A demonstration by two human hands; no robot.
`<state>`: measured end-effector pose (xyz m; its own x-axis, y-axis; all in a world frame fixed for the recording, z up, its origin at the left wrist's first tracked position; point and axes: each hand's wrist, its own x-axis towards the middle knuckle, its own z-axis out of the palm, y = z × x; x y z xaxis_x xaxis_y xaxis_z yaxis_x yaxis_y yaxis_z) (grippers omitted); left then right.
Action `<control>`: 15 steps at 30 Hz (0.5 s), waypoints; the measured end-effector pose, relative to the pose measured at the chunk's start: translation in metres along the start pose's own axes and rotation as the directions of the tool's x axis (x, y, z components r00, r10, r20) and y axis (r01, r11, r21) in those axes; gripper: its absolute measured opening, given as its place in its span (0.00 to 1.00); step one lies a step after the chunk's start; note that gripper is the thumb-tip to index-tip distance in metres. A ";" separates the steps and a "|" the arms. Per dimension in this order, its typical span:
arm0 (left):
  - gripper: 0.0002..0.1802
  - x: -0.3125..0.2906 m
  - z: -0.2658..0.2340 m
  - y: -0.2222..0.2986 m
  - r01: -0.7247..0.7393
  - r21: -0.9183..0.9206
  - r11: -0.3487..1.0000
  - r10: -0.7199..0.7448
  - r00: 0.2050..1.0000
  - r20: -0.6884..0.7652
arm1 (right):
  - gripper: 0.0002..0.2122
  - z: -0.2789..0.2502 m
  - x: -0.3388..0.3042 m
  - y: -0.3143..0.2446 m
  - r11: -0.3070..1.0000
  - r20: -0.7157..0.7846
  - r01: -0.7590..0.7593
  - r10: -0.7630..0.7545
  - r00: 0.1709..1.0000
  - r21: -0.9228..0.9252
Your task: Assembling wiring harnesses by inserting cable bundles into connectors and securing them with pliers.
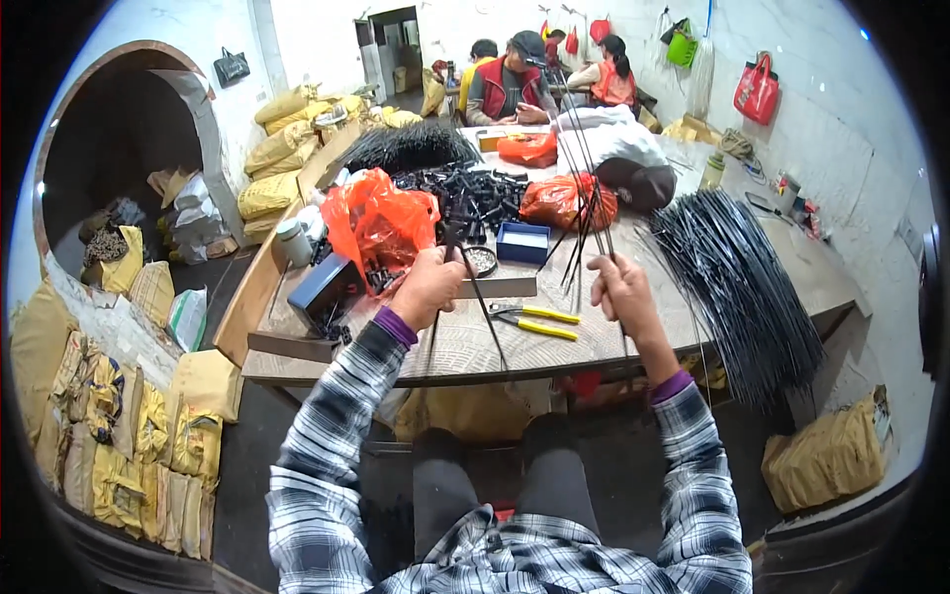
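My left hand (430,287) is closed round thin black rods with a dark fitting at their upper end, over the table's near edge. To its right, my right hand (625,295) pinches several long thin black rods (586,148) that stand nearly upright. Between the hands lies a pair of pliers (539,322) with yellow handles. A round dish (481,261) of small pale pieces and a blue open box (522,243) sit just beyond. Close to my left hand is a red plastic bag (381,223). Black fittings (470,193) are heaped behind it.
A thick bundle of black rods (737,287) overhangs the table's right side; another pile (411,147) lies at the back left. A second red bag (569,202) and a dark cap (638,183) are mid-table. Several people sit beyond. Yellow sacks (148,426) line the left floor.
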<state>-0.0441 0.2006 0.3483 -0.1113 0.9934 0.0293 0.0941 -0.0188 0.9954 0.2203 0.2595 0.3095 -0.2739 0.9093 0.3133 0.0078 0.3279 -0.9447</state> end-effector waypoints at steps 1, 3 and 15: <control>0.03 0.003 -0.002 0.004 0.058 0.083 0.995 -0.064 0.996 0.067 | 0.11 -0.007 0.005 -0.005 0.999 0.019 0.009 -0.010 1.000 0.046; 0.03 0.010 -0.009 0.004 0.090 0.078 0.993 -0.101 0.983 0.154 | 0.12 -0.015 0.012 -0.008 0.992 0.040 0.006 -0.011 0.999 0.125; 0.14 0.018 0.039 -0.011 -0.076 -0.549 0.832 0.154 0.983 0.098 | 0.10 0.066 0.008 -0.042 0.983 0.212 -0.015 -0.025 0.977 0.184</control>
<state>-0.0089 0.2229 0.3339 0.0019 0.9849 0.1731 -0.4563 -0.1532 0.8765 0.1548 0.2360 0.3454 -0.4716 0.8260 0.3088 -0.1652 0.2612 -0.9510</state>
